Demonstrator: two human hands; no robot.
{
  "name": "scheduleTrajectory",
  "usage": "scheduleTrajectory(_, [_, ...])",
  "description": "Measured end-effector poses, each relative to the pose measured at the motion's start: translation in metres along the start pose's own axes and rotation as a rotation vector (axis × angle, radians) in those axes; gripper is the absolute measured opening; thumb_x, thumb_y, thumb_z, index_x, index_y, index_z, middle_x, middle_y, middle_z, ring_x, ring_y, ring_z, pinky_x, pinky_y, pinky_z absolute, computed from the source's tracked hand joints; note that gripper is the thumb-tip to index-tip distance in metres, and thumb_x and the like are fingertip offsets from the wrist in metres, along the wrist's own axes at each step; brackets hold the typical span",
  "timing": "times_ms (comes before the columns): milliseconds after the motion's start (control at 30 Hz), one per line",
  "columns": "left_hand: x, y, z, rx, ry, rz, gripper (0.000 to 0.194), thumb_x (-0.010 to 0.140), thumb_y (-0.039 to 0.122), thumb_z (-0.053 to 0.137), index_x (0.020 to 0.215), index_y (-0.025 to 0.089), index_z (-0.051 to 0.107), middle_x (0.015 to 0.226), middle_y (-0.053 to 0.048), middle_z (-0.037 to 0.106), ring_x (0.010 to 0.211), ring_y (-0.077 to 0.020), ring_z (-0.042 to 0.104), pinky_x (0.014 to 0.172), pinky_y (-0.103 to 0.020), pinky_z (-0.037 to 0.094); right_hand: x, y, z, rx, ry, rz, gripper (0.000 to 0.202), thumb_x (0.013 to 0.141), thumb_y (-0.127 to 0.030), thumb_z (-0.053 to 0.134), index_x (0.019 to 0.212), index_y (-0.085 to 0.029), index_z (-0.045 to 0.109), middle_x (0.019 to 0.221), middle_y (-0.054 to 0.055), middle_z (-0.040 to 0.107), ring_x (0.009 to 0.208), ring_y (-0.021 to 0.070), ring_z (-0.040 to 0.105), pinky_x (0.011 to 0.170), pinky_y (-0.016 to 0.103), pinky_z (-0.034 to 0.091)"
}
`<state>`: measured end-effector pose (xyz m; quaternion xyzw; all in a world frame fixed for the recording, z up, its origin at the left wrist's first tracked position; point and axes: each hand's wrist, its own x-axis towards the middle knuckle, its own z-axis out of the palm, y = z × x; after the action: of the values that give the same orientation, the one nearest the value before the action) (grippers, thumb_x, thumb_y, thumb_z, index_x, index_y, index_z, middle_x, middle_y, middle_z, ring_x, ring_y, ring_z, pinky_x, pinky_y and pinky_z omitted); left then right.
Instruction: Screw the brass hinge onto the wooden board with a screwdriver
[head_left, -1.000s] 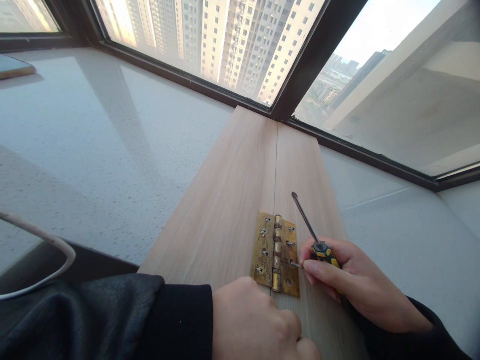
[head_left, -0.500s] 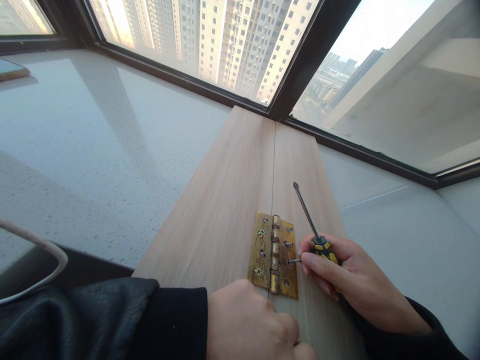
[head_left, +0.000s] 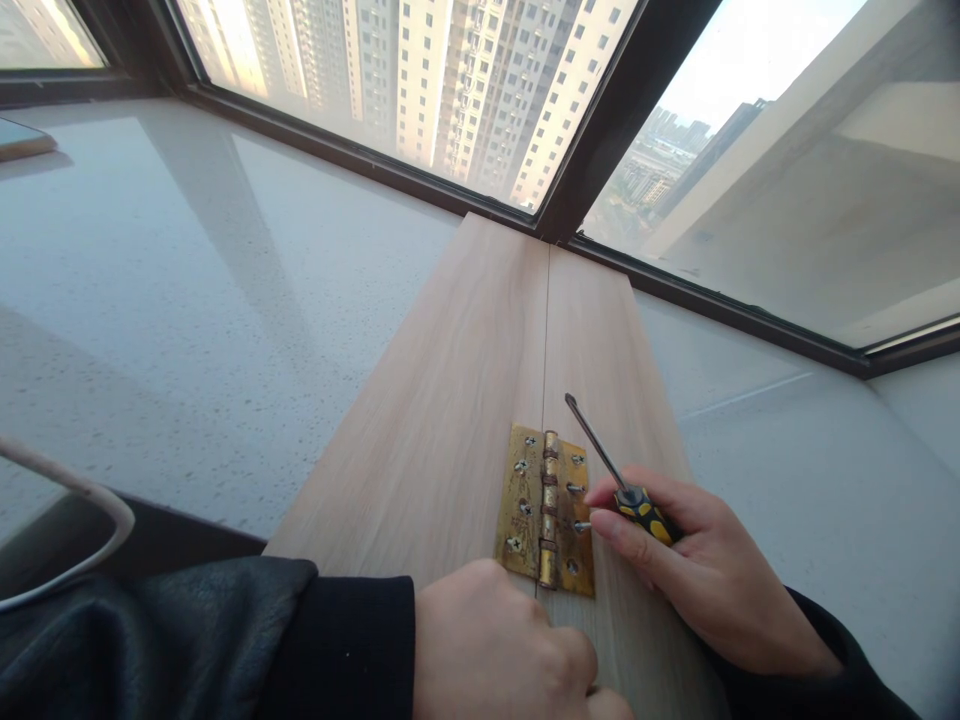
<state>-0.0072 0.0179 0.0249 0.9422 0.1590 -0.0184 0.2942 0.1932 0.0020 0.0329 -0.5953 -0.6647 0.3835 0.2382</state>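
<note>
A brass hinge (head_left: pixel 546 522) lies flat across the seam of two light wooden boards (head_left: pixel 465 400), with several screws in its leaves. My right hand (head_left: pixel 690 570) holds a black-and-yellow screwdriver (head_left: pixel 609 468), shaft pointing up and away, while its fingertips pinch a small screw (head_left: pixel 581 525) at a hole on the hinge's right leaf. My left hand (head_left: pixel 510 650) is a closed fist resting on the boards just below the hinge; whether it holds anything is hidden.
The boards lie on a pale speckled sill (head_left: pixel 187 300) and run up to a dark window frame (head_left: pixel 600 130). A phone-like object (head_left: pixel 22 140) sits at the far left. A white cable (head_left: pixel 75 490) loops at the lower left.
My right hand has shifted left toward the hinge, bringing the screw onto the right leaf. The screwdriver tip has dropped lower and leftward. The left hand has stayed put.
</note>
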Motion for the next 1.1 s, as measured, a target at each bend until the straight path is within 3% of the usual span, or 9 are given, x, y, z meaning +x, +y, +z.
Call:
scheduleTrajectory(233, [-0.004, -0.006, 0.014, 0.143, 0.088, 0.146, 0.014, 0.085, 0.027, 0.059, 0.071, 0.023, 0.059, 0.063, 0.005, 0.061, 0.044, -0.0121, 0.045, 0.034, -0.027, 0.010, -0.002, 0.010, 0.000, 0.003, 0.026, -0.054, 0.043, 0.098, -0.049, 0.057, 0.100, -0.007, 0.062, 0.083, 0.006, 0.049, 0.078, 0.0109, 0.052, 0.073, 0.011, 0.047])
scheduleTrajectory(467, [-0.002, -0.003, 0.001, 0.031, 0.011, 0.026, 0.024, 0.090, 0.032, 0.049, 0.072, 0.020, 0.059, 0.062, 0.001, 0.063, 0.043, -0.0125, 0.044, 0.034, -0.027, 0.011, -0.006, 0.004, -0.002, -0.021, 0.019, -0.146, 0.037, 0.097, -0.042, 0.054, 0.087, -0.008, 0.063, 0.085, 0.005, 0.049, 0.077, 0.0095, 0.050, 0.066, 0.010, 0.043])
scheduleTrajectory(700, [-0.002, -0.001, -0.004, -0.046, -0.054, -0.017, 0.029, 0.093, 0.032, 0.041, 0.074, 0.018, 0.058, 0.066, -0.002, 0.065, 0.047, -0.0139, 0.048, 0.035, -0.029, 0.015, 0.001, -0.002, 0.002, -0.075, -0.003, -0.153, 0.044, 0.100, -0.041, 0.050, 0.073, -0.006, 0.053, 0.065, 0.004, 0.039, 0.059, 0.0067, 0.039, 0.054, 0.013, 0.031])
scheduleTrajectory(833, [0.000, 0.001, -0.010, 0.004, -0.133, -0.030, 0.028, 0.092, 0.032, 0.043, 0.074, 0.019, 0.060, 0.068, -0.001, 0.066, 0.046, -0.0133, 0.047, 0.034, -0.028, 0.014, 0.000, 0.003, 0.003, -0.085, 0.043, -0.149, 0.040, 0.099, -0.041, 0.051, 0.079, -0.007, 0.056, 0.072, 0.005, 0.044, 0.064, 0.0077, 0.043, 0.058, 0.012, 0.036])
scheduleTrajectory(967, [0.000, -0.002, -0.003, 0.064, -0.068, 0.037, 0.023, 0.090, 0.031, 0.049, 0.075, 0.021, 0.062, 0.067, 0.000, 0.065, 0.046, -0.0123, 0.045, 0.034, -0.027, 0.010, -0.002, 0.008, 0.001, -0.069, 0.077, -0.171, 0.033, 0.096, -0.043, 0.057, 0.097, -0.010, 0.063, 0.094, 0.005, 0.049, 0.084, 0.0116, 0.050, 0.071, 0.012, 0.044])
scheduleTrajectory(1100, [-0.004, -0.006, 0.009, 0.128, 0.016, 0.109, 0.016, 0.088, 0.030, 0.055, 0.074, 0.024, 0.061, 0.066, 0.005, 0.063, 0.043, -0.0114, 0.041, 0.033, -0.027, 0.007, -0.002, 0.007, 0.001, -0.070, 0.038, -0.195, 0.030, 0.096, -0.038, 0.056, 0.088, -0.010, 0.064, 0.085, 0.005, 0.049, 0.076, 0.0103, 0.050, 0.062, 0.011, 0.040])
